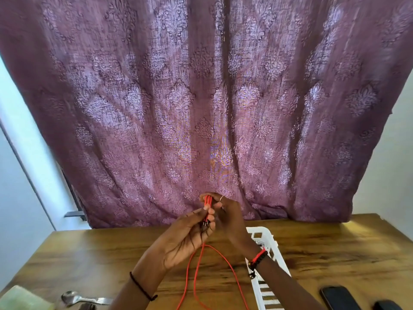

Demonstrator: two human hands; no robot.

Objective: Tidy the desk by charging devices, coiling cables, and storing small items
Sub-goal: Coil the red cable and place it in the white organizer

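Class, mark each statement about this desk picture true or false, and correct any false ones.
1. Both the left hand and the right hand grip the red cable. True.
2. The white basket sits left of the left hand. False: it lies on the right, under the right forearm.
3. A spoon lies at the near left of the desk. True.
4. The curtain is green. False: it is purple.
5. A loose loop of cable hangs below the hands. True.
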